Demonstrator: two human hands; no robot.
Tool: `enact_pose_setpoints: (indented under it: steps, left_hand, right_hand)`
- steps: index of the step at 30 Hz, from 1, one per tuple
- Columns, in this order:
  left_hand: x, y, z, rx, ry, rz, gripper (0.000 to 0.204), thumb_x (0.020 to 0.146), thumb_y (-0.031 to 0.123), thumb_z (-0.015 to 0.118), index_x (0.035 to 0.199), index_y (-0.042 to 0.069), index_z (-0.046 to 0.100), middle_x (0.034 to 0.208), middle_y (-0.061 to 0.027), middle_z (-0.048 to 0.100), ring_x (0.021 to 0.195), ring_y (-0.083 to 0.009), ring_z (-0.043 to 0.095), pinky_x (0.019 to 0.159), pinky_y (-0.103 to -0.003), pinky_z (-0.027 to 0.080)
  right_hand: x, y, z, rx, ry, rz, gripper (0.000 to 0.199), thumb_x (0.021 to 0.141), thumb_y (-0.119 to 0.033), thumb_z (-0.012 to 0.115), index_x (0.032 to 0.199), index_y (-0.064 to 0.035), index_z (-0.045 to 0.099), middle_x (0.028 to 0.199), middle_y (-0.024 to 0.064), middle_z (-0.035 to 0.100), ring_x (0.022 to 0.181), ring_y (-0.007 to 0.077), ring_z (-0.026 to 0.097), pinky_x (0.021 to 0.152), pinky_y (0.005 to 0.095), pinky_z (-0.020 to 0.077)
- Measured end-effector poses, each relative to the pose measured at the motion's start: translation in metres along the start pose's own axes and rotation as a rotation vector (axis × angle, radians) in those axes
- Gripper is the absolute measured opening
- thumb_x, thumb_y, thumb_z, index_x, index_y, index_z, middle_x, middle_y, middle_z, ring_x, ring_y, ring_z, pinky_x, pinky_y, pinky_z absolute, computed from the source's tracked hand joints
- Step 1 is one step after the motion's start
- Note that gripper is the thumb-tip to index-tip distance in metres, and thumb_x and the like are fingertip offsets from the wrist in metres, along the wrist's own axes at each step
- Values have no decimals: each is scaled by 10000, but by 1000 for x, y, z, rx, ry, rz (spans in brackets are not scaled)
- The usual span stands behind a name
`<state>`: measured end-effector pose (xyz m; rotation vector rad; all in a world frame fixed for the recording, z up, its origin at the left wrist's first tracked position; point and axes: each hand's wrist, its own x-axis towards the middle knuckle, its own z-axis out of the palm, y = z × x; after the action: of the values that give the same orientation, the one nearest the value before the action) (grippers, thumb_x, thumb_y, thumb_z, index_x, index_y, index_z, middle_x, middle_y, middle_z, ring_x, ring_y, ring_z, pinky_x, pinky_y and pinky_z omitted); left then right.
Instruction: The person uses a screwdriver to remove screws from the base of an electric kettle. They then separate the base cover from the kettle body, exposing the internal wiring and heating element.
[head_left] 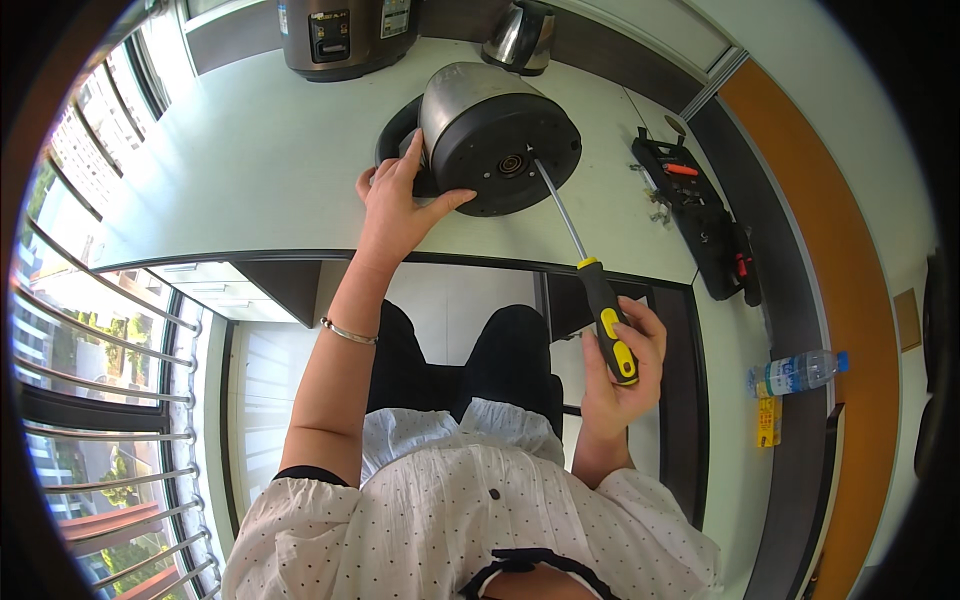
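Bracing the electric kettle [497, 135] on its side near the white desk's [240, 160] front edge, the left hand [398, 196] lies spread against its lower rim so the black underside faces the person. The right hand [622, 362] is wrapped tight around the yellow-and-black screwdriver [585, 270] handle, its long shaft tipped against the base. The kettle's body is brushed steel, with a black handle behind.
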<state>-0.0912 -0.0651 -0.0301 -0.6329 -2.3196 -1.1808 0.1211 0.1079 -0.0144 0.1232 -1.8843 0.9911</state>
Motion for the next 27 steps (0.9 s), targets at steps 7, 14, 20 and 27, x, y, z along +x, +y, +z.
enact_pose_setpoints:
  steps: [7, 14, 20, 27]
  left_hand:
    - [0, -2, 1, 0, 24, 27, 849, 668, 428, 773, 1329, 16, 436, 925, -84, 606, 954, -209, 542, 1003, -374, 214]
    - [1, -5, 5, 3, 52, 33, 917, 610, 481, 790, 1298, -18, 446, 956, -105, 627, 985, -231, 550, 994, -415, 227]
    - [-1, -13, 9, 34, 76, 57, 940, 586, 478, 807, 1308, -3, 446, 953, -85, 619, 978, -234, 546, 990, -401, 232]
    - [-1, -15, 6, -5, 165, 104, 881, 612, 416, 813, 1300, -3, 456, 1063, -95, 554, 1020, -244, 509, 972, -401, 272]
  right_hand:
    - [-2, 1, -1, 100, 30, 41, 299, 701, 101, 697, 958, 2, 579, 1118, 197, 541, 957, 249, 554, 846, 305, 459]
    - [-5, 2, -8, 136, 41, 33, 324, 693, 100, 704, 971, -7, 575, 1135, 199, 532, 971, 253, 556, 845, 304, 467]
    - [-10, 3, -13, 123, 62, 52, 314, 699, 89, 706, 968, -9, 576, 1136, 196, 532, 969, 249, 556, 829, 298, 472]
    - [-11, 12, -26, 92, 182, 82, 322, 718, 65, 697, 1001, -13, 567, 1138, 183, 534, 984, 236, 543, 845, 296, 454]
